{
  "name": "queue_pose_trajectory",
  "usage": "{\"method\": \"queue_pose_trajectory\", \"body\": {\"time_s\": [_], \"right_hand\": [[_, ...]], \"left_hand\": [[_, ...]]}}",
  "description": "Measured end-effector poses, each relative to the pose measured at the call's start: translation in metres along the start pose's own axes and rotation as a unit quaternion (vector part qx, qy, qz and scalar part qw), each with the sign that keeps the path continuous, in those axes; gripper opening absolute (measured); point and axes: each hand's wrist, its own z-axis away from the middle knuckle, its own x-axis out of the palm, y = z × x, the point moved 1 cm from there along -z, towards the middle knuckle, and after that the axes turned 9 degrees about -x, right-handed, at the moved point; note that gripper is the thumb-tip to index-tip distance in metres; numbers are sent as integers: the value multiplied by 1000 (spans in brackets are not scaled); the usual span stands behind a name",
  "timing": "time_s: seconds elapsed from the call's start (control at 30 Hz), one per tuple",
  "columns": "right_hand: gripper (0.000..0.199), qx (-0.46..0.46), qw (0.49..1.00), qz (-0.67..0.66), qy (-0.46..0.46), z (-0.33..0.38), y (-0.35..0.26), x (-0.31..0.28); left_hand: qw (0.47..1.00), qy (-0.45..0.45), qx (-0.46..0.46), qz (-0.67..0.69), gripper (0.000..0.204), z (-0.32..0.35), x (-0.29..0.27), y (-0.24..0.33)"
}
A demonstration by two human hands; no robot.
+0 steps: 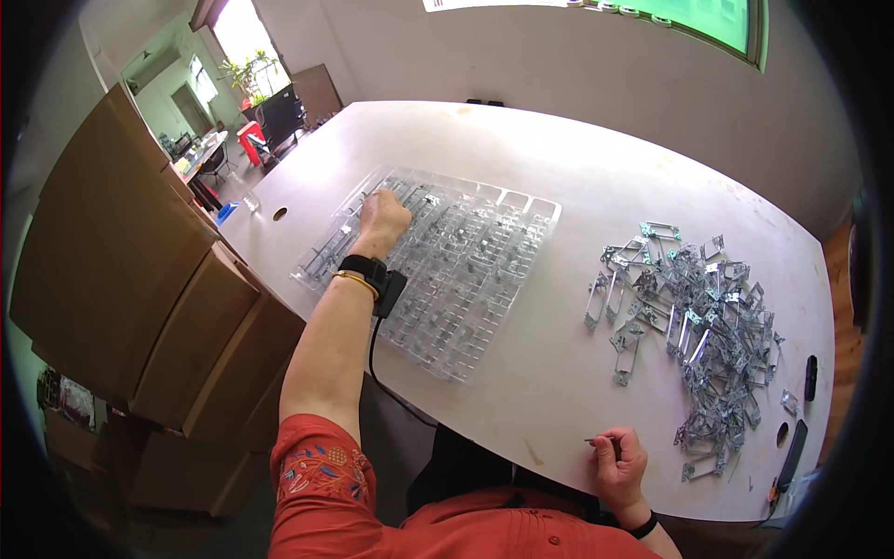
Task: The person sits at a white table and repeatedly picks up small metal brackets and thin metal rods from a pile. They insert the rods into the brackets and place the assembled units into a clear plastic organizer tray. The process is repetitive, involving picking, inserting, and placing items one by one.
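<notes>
White oval table [559, 158] filled the view; stacked brown cardboard boxes [121, 270] stood at its left edge. Clear compartmented plastic tray [494, 279] lay mid-table, contents hard to make out. Heap of small silver metal brackets [694, 317] lay well right. Left hand [382, 219] rested curled on the tray's far-left cells; grasp hidden. Right hand [616, 456] pinched a thin metal piece [596, 440] near the table's front edge.

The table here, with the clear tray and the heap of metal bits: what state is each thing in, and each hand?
Clear tray: flat on the table, compartments mostly filled with small metal parts.
Metal brackets: loose, in a jumbled heap, outside the tray.
Left hand: fisted, pressing on the tray's far corner.
Right hand: at the table's near edge, grip closed on a thin small piece.
Cardboard boxes: stacked, closed.
</notes>
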Motion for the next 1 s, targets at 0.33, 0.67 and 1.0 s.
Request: {"method": "queue_pose_trajectory", "body": {"time_s": [0.33,0.67,1.0], "right_hand": [[19,-7,1000,16,-8,-3,-6,0],[18,-14,1000,13,-17,0,0,0],[14,-15,1000,10,-7,1,-2,4]], "left_hand": [[995,-67,-30,-62,31,16,-7,15],[994,-72,-55,-61,32,20,-10,15],[995,0,88,42,25,83,-54,30]]}}
